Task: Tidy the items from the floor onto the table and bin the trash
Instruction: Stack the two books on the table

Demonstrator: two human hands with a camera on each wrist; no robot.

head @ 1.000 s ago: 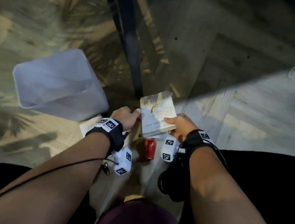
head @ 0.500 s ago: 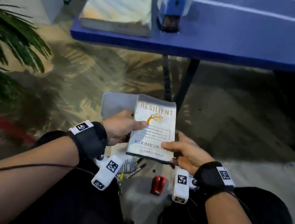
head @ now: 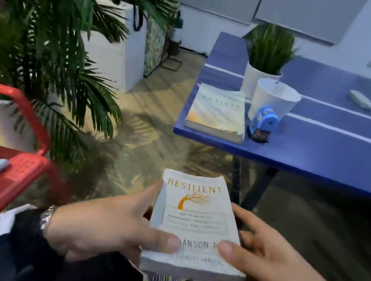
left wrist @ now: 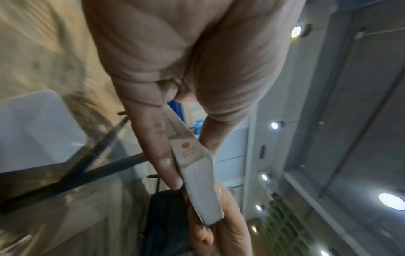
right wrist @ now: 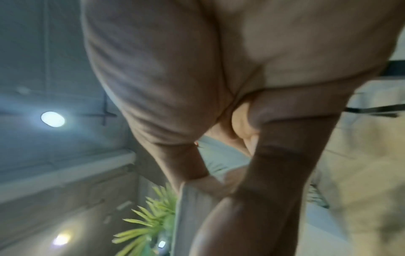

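Book (head: 194,225) sits face up between both hands. Left hand (head: 101,229) and right hand (head: 280,274) clamp its near corners, thumbs on the cover, fingers curled beneath.

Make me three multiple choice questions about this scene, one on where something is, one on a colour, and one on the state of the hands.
1. Where does the blue pencil sharpener stand?
A. on the floor
B. on the blue table, right of the book lying there
C. on the red chair

2. What colour is the title on the held book?
A. orange
B. green
C. black

3. How is the held book carried?
A. by the left hand alone
B. by neither hand, it lies on the floor
C. by the left hand and the right hand together

Answers:
1 B, the sharpener sits on the tabletop beside the lying book, in front of a white cup.
2 A, the word RESILIENT is printed in orange.
3 C, both thumbs press on the cover, with fingers underneath.
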